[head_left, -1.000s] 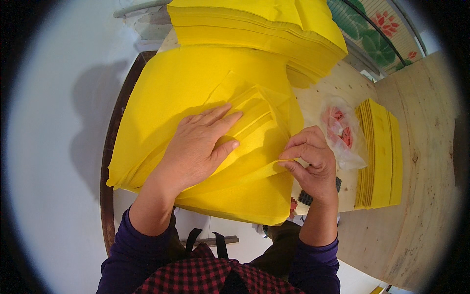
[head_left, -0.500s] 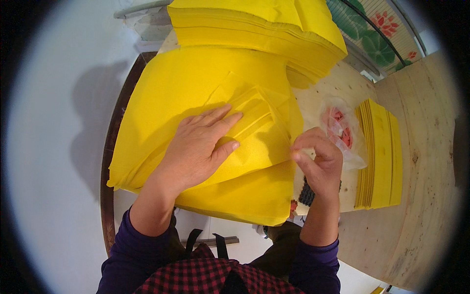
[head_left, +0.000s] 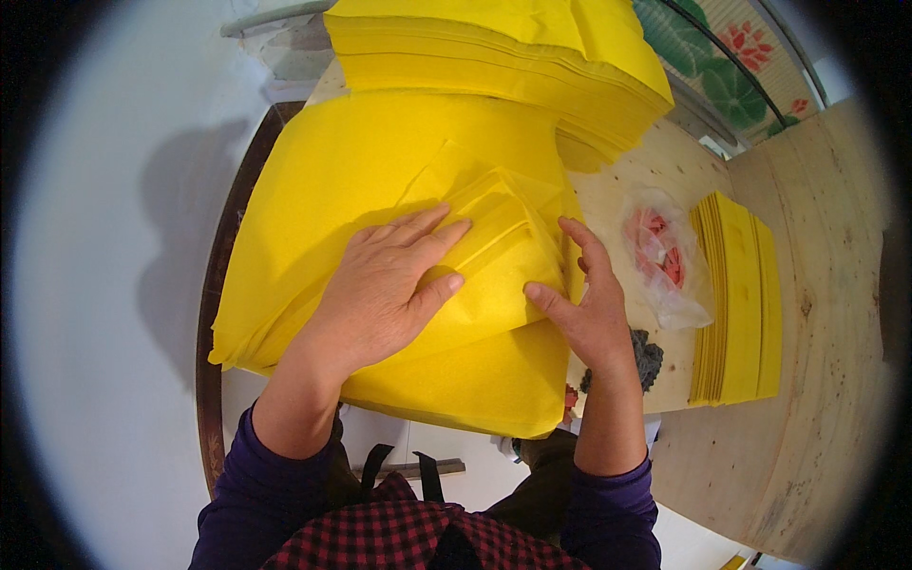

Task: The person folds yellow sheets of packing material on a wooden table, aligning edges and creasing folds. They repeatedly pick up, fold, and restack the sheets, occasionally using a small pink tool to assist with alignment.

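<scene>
A broad pile of yellow felt-like sheets (head_left: 456, 385) lies in front of me. On it sits a smaller folded yellow piece (head_left: 494, 223) with layered, pointed edges. My left hand (head_left: 385, 280) rests flat across that piece, its fingers stretched out and the thumb apart. At the piece's right edge is my right hand (head_left: 589, 309), thumb and fingers spread. Its thumb tip lies over the yellow material, and nothing shows held between the fingers.
A tall yellow stack (head_left: 494, 62) stands at the far side. Right of me are a clear plastic bag (head_left: 679, 299) with red contents, a bundle of yellow folded pieces (head_left: 736, 299) and a crumpled dark grey thing (head_left: 648, 359) on the wooden table (head_left: 817, 380).
My right hand has gone from a pinch at the piece's right edge to spread fingers, shifting slightly left. More of the dark grey thing shows beside my wrist. My left hand stays put.
</scene>
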{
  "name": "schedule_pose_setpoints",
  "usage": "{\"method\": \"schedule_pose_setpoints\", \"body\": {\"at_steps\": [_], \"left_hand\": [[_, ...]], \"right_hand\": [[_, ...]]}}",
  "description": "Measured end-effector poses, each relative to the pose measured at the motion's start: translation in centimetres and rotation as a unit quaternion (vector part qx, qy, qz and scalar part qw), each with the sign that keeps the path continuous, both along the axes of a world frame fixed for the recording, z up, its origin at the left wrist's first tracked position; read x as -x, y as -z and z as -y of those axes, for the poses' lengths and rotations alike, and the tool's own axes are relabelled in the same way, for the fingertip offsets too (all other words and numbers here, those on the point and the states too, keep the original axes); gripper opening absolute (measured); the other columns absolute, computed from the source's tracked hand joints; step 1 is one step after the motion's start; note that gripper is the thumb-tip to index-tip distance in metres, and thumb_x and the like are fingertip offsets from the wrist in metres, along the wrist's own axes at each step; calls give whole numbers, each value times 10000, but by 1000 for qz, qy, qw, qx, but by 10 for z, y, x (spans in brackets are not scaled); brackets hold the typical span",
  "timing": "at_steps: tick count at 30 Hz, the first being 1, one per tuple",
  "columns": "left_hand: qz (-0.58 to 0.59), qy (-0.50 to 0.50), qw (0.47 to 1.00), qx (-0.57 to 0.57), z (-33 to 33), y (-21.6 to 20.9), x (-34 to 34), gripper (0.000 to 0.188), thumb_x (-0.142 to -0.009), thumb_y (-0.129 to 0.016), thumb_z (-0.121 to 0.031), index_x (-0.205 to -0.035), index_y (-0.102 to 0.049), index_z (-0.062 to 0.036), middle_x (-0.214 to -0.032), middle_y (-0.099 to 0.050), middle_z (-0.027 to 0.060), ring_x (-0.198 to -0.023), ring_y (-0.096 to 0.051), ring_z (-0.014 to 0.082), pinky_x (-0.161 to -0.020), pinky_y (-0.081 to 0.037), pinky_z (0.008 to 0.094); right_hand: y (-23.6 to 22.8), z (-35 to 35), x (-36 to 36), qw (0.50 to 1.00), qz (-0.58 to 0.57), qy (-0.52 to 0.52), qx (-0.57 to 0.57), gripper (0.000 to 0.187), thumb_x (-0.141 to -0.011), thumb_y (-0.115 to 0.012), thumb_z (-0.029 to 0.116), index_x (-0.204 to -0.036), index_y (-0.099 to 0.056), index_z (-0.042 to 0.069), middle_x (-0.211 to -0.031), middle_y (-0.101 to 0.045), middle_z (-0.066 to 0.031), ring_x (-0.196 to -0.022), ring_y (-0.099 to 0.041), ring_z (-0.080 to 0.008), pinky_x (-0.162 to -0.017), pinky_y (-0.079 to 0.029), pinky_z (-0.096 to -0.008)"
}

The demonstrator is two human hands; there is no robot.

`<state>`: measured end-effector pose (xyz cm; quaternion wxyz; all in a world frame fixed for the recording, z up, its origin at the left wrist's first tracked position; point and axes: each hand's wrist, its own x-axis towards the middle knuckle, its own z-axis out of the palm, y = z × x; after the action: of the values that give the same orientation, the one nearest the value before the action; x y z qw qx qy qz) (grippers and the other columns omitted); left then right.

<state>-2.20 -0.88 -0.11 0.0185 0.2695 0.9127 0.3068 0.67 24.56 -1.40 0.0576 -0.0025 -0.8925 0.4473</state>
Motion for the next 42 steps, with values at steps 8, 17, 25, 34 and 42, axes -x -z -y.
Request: {"method": "schedule_pose_setpoints", "body": {"at_steps": [8, 17, 25, 34, 42], "left_hand": [[-6, -5, 1000, -6, -1, 2, 1, 496, -980, -551, -335, -1417, -534, -102, -1483, -491, 172, -1328, -471, 365, -1114, -321, 463], [-24, -1, 1000, -10, 0, 0, 0, 494, -978, -548, -327, -1411, -535, -89, -1476, -496, 178, -1328, -473, 370, -1106, -331, 470], [-19, 1, 1000, -20, 2, 3, 1, 497, -974, -553, -332, -1406, -538, -87, -1475, -493, 186, -1329, -474, 372, -1100, -338, 477], [-1, 5, 1000, -9, 2, 1, 3, 519, -981, -550, -327, -1435, -510, -78, -1496, -474, 193, -1369, -442, 362, -1122, -312, 459], [-4, 6, 1000, -24, 2, 3, 2, 519, -971, -561, -351, -1413, -534, -81, -1484, -481, 198, -1345, -458, 377, -1115, -319, 467]], "right_hand": [[-35, -81, -19, 958, 243, 21, -148, 344, -776, -772, 115, -1103, -689, 46, -1084, -681, -141, -968, -663, -293, -853, -518, -403], [16, -94, -41, 935, 121, 39, -333, 235, -823, -742, 181, -886, -660, -30, -856, -636, -264, -886, -603, -478, -769, -482, -479], [15, -88, -33, 922, 158, 102, -338, 352, -918, -673, 335, -880, -676, -15, -923, -654, -238, -859, -620, -438, -770, -482, -505], [6, -24, -14, 996, -19, 87, 10, 381, -795, -794, 257, -1096, -670, 60, -1183, -640, -114, -1057, -615, -313, -890, -483, -456], [3, 8, 1, 999, -14, 28, -24, 779, -744, -826, 395, -1404, -516, 122, -1535, -425, -161, -1416, -407, -313, -1157, -318, -413]]}}
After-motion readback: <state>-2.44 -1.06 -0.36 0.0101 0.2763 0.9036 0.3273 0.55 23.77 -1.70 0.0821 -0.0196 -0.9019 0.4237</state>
